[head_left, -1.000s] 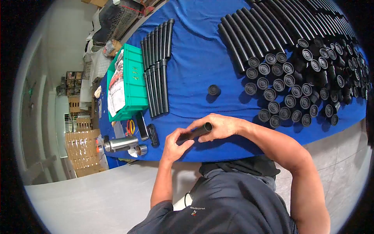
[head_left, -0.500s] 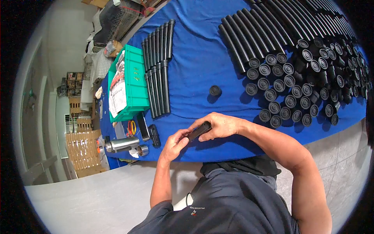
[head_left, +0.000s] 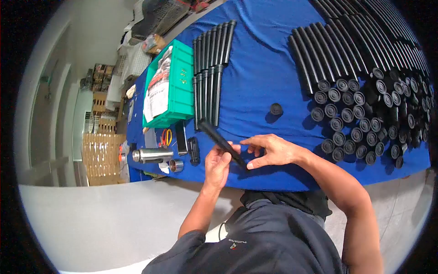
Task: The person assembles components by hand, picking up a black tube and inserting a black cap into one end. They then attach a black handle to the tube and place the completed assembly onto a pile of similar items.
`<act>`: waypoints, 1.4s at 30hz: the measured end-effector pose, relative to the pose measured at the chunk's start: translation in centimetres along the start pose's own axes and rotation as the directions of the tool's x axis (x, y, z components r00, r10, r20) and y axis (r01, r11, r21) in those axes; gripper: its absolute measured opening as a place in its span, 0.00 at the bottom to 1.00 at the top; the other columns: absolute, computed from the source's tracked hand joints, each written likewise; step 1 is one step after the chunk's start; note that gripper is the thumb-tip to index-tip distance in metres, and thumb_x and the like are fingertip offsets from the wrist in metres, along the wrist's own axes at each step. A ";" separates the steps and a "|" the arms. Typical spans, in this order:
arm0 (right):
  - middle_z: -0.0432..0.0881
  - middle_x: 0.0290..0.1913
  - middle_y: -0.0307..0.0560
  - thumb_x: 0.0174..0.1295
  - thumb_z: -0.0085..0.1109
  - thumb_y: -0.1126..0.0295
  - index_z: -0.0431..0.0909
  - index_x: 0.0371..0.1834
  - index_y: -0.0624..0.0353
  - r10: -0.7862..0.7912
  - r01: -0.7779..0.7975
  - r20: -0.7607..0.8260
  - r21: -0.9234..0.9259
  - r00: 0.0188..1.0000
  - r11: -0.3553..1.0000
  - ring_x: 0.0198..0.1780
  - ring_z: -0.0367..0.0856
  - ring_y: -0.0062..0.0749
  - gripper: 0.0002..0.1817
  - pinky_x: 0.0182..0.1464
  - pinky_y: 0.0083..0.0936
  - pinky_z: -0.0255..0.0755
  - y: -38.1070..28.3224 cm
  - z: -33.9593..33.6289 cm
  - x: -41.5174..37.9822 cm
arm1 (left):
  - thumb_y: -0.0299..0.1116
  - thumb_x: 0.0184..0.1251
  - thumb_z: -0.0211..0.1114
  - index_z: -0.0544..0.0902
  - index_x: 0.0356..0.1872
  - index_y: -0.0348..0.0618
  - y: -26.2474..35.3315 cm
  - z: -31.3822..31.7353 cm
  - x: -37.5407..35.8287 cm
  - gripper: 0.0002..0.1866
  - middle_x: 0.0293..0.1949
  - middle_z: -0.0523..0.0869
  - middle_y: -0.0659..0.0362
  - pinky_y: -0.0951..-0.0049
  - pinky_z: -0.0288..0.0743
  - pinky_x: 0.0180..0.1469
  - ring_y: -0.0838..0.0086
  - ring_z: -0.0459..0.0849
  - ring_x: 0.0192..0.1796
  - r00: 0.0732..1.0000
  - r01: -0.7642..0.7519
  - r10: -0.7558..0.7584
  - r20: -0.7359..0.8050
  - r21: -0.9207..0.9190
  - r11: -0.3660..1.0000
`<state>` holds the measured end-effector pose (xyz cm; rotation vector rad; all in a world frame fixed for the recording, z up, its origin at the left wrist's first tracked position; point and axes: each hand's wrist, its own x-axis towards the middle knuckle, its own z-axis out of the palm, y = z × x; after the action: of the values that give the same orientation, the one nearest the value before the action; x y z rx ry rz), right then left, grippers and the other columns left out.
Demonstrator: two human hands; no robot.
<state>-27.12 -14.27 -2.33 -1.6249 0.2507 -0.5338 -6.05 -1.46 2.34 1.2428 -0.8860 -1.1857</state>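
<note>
My left hand point(head_left: 218, 165) is closed around a black tube point(head_left: 215, 136) that slants over the table's front edge, its far end pointing up and left toward the green crate. Beside the tube's near end is my right hand point(head_left: 276, 150), with its fingers spread and the thumb tip right at that end. A single round black cap point(head_left: 276, 108) sits on the blue cloth point(head_left: 255, 64) beyond my hands. Further right stand many black ringed caps point(head_left: 356, 134), grouped in front of rows of black tubes point(head_left: 328, 55).
At the left, two rows of capped tubes point(head_left: 210, 93) lie beside a green crate point(head_left: 182, 102) holding printed paper. Near the front left are a steel thermos point(head_left: 153, 155), its metal cup point(head_left: 175, 165), orange-handled scissors point(head_left: 167, 137) and a black folding tool-like object point(head_left: 194, 150).
The tube has swung from pointing toward the right hand to slanting up-left. My right hand has let go of it and its fingers have spread. The whole view has shifted.
</note>
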 end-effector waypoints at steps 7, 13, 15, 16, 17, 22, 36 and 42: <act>0.87 0.47 0.61 0.63 0.66 0.64 0.77 0.64 0.66 0.059 -0.060 0.026 0.016 0.998 0.998 0.49 0.87 0.49 0.27 0.54 0.41 0.78 -1.4 0.0 -0.2 | 0.43 0.81 0.59 0.77 0.54 0.42 -1.6 0.9 -0.9 0.15 0.52 0.88 0.49 0.64 0.85 0.48 0.64 0.89 0.49 0.942 0.238 -0.276 -0.191 -0.198 0.951; 0.86 0.46 0.65 0.63 0.61 0.66 0.81 0.60 0.67 0.075 -0.082 -0.078 -0.096 0.994 0.992 0.49 0.87 0.52 0.24 0.53 0.42 0.77 -1.3 -0.4 -0.1 | 0.38 0.72 0.71 0.78 0.51 0.40 -1.6 -1.0 -1.6 0.16 0.29 0.88 0.56 0.74 0.81 0.30 0.70 0.86 0.24 0.968 0.161 0.024 -0.249 0.692 0.704; 0.86 0.43 0.64 0.63 0.62 0.65 0.82 0.59 0.67 0.006 -0.016 -0.108 -0.095 0.994 0.995 0.44 0.87 0.48 0.23 0.48 0.40 0.77 -0.2 0.0 0.0 | 0.32 0.60 0.78 0.78 0.53 0.39 0.0 -0.1 -0.9 0.23 0.40 0.89 0.53 0.64 0.82 0.44 0.62 0.88 0.39 0.959 -0.058 0.277 -0.064 0.909 0.412; 0.86 0.42 0.63 0.63 0.62 0.65 0.82 0.58 0.67 -0.029 0.017 -0.125 -0.098 0.992 0.995 0.41 0.87 0.46 0.23 0.46 0.39 0.77 -0.1 0.1 0.0 | 0.31 0.58 0.79 0.78 0.54 0.39 1.0 0.8 0.0 0.25 0.43 0.88 0.53 0.60 0.81 0.49 0.60 0.87 0.43 0.903 -0.223 0.411 0.125 0.954 0.201; 0.86 0.40 0.62 0.63 0.63 0.64 0.81 0.59 0.66 0.068 -0.075 -0.102 -0.064 0.992 0.995 0.39 0.86 0.43 0.23 0.44 0.38 0.77 -0.3 -0.1 0.0 | 0.31 0.55 0.80 0.78 0.55 0.39 1.5 1.3 0.6 0.27 0.45 0.88 0.53 0.57 0.80 0.53 0.58 0.87 0.48 0.806 -0.354 0.496 0.323 0.935 -0.034; 0.85 0.33 0.48 0.66 0.65 0.65 0.77 0.67 0.60 0.124 -0.123 -0.061 0.015 0.990 0.992 0.32 0.81 0.28 0.26 0.37 0.30 0.76 -1.4 -0.6 -0.2 | 0.27 0.54 0.77 0.75 0.57 0.41 -0.7 0.0 2.4 0.28 0.50 0.87 0.50 0.56 0.73 0.67 0.56 0.85 0.58 0.973 -0.203 0.158 0.167 0.945 0.255; 0.84 0.37 0.35 0.69 0.67 0.68 0.79 0.70 0.48 0.061 -0.150 0.201 0.467 0.978 0.871 0.34 0.77 0.18 0.25 0.39 0.21 0.75 -1.9 -1.2 -0.5 | 0.30 0.61 0.78 0.81 0.52 0.35 2.8 -2.0 1.7 0.21 0.45 0.84 0.61 0.73 0.77 0.51 0.78 0.81 0.47 0.908 0.147 -0.326 0.262 0.530 0.835; 0.83 0.33 0.36 0.67 0.70 0.65 0.79 0.69 0.52 0.067 -0.145 0.196 0.420 0.978 0.896 0.33 0.77 0.19 0.26 0.37 0.21 0.75 -1.7 -1.4 -0.4 | 0.33 0.64 0.77 0.82 0.55 0.33 2.7 -2.7 1.7 0.22 0.48 0.82 0.60 0.75 0.74 0.49 0.78 0.79 0.47 0.859 0.244 -0.412 0.305 0.464 0.851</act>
<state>-28.33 -15.08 -0.71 -1.2052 0.0782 -0.3277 -2.64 -2.75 4.43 1.5744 -1.3072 -1.6286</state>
